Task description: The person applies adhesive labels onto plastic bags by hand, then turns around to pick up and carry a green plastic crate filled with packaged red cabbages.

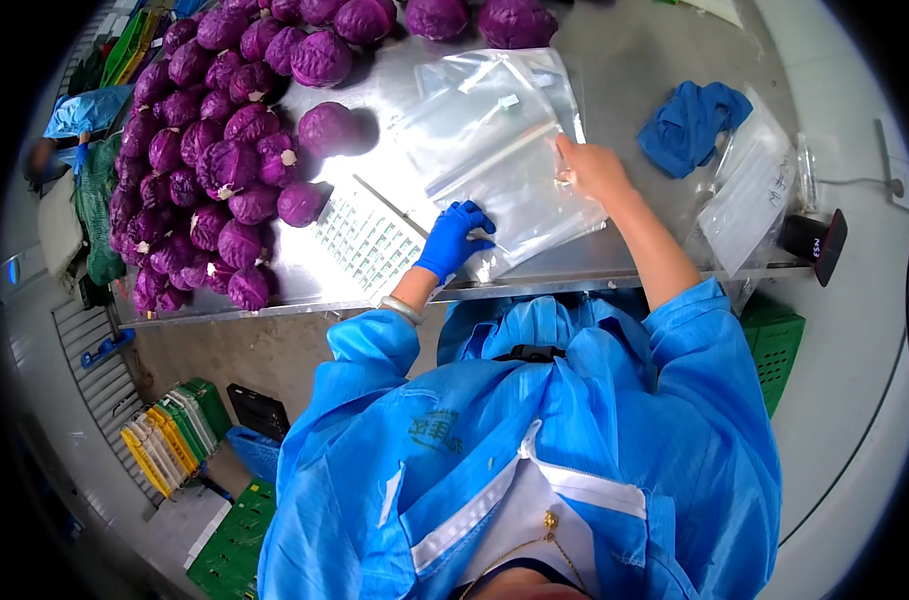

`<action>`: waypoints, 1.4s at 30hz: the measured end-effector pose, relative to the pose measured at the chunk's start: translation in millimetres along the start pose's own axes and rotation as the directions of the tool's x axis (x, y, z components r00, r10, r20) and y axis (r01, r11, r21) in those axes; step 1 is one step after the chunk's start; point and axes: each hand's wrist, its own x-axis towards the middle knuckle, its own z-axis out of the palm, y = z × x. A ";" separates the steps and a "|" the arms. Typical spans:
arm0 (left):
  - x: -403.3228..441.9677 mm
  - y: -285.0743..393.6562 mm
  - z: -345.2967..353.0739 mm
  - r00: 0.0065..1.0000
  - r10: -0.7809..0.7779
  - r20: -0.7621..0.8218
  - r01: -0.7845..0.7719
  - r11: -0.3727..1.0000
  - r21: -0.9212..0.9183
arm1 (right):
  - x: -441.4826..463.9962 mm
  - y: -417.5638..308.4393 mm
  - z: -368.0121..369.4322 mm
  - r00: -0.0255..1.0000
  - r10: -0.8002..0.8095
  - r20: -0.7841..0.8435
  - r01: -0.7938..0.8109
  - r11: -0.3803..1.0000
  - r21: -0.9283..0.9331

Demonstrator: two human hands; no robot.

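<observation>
You are facing a loose layer of clear plastic bags (524,195), which are lying spread on the metal table (614,60), their near end resting close to the edge on your side. They are looking thin, glossy and colourless, letting the grey surface show through and throwing back bright streaks of light. They are lying flat and slanting, reaching from the near edge toward the far side, with their sheets overlapping at slightly different angles. A pale band is running diagonally across the middle, and a small pale patch (508,101) is showing toward the far end. You are touching them at the near left and along the right side; their exact number is staying unclear.
</observation>
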 end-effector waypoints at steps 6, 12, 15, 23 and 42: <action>8.2 -13.8 -19.4 0.942 -0.288 0.175 0.336 0.832 -0.442 | -21.7 -16.0 -33.6 0.968 0.168 -0.186 -0.128 0.969 0.210; 18.6 -22.7 -123.9 0.686 -0.550 -0.476 0.195 0.770 -0.608 | -54.5 -45.7 -58.1 0.734 0.355 -0.579 0.060 0.815 0.576; -0.5 -27.5 -127.1 0.921 -0.333 0.204 0.376 0.896 -0.234 | -60.4 -66.8 -38.7 0.926 0.241 -0.291 0.028 0.723 0.690; -6.1 -14.4 -135.6 0.892 -0.014 0.451 -0.073 0.982 0.176 | -67.7 -154.2 19.5 0.943 -0.248 -0.220 0.331 0.735 0.591; -18.3 84.9 -153.5 0.935 -0.301 0.188 0.347 0.886 -0.308 | -80.9 -146.5 -42.1 0.971 0.037 -0.234 0.192 0.457 0.868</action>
